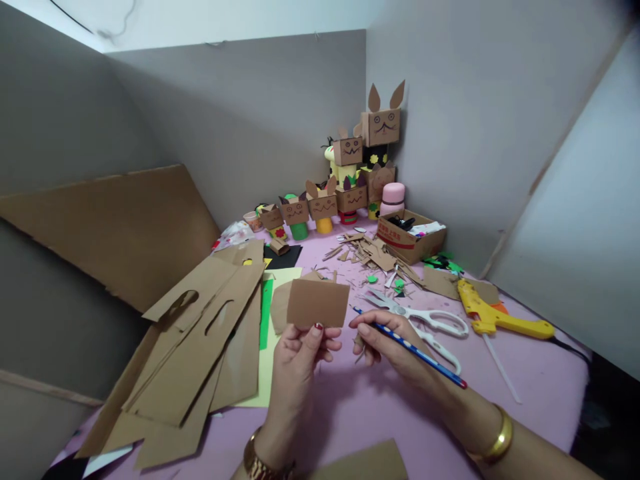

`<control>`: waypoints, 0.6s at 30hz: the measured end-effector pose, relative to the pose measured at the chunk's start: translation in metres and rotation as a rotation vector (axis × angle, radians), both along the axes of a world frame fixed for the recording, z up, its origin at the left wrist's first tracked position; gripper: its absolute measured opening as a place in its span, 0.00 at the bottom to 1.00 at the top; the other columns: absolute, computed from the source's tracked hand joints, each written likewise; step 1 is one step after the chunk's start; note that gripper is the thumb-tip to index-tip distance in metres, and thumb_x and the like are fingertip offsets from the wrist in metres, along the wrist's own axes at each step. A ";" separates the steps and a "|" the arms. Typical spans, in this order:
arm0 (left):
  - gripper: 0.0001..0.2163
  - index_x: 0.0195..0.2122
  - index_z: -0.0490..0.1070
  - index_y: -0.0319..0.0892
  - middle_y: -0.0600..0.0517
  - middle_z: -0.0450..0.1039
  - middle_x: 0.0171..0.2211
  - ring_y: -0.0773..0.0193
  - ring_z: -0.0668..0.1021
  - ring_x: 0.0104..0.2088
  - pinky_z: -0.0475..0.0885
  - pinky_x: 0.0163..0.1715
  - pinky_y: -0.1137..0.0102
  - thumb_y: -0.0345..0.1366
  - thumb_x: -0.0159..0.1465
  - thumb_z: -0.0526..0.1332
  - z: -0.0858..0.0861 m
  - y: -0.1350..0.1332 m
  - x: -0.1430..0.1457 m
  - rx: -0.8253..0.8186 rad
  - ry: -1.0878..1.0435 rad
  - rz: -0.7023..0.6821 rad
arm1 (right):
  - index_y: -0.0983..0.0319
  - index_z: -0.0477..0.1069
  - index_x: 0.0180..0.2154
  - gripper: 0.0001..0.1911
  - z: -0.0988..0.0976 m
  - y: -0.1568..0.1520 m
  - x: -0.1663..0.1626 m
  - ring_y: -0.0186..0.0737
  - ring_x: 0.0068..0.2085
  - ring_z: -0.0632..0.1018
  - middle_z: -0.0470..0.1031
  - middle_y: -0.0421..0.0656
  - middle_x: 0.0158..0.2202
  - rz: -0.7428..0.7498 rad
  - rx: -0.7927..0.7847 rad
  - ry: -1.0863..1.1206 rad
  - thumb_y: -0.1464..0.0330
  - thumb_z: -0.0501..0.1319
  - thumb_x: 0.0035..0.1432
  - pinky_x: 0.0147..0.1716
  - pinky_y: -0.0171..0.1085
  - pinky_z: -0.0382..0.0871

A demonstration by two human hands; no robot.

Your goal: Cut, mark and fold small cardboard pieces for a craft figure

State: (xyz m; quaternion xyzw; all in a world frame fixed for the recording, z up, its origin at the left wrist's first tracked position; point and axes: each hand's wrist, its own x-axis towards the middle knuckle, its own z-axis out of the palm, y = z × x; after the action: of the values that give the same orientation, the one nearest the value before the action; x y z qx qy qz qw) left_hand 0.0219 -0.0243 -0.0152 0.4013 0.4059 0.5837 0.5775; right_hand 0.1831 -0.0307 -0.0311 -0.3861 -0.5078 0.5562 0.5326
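My left hand (300,360) pinches a small rectangular piece of brown cardboard (317,303) by its lower edge and holds it upright above the pink table (530,373). My right hand (395,343) is closed around a blue pencil (425,357), whose tip points left toward the cardboard piece, just beside its right edge. White-handled scissors (425,320) lie on the table right behind my right hand.
A yellow glue gun (493,313) lies at the right. Stacked cardboard sheets (190,353) cover the left, over yellow and green paper. Cardboard scraps (373,257), an open box (410,233) and several cardboard-box figures (345,193) stand at the back corner. Grey walls close in.
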 end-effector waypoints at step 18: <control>0.10 0.32 0.69 0.38 0.48 0.80 0.28 0.68 0.79 0.23 0.69 0.20 0.78 0.37 0.54 0.66 0.001 -0.005 0.003 0.020 -0.067 0.063 | 0.62 0.74 0.35 0.14 -0.005 -0.001 0.000 0.32 0.19 0.71 0.77 0.41 0.23 0.020 0.003 -0.057 0.57 0.60 0.55 0.18 0.31 0.60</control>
State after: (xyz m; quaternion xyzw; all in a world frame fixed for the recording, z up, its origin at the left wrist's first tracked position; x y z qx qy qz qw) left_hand 0.0250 -0.0295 -0.0138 0.3743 0.3930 0.6186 0.5682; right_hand 0.1830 -0.0313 -0.0363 -0.3959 -0.5273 0.5497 0.5128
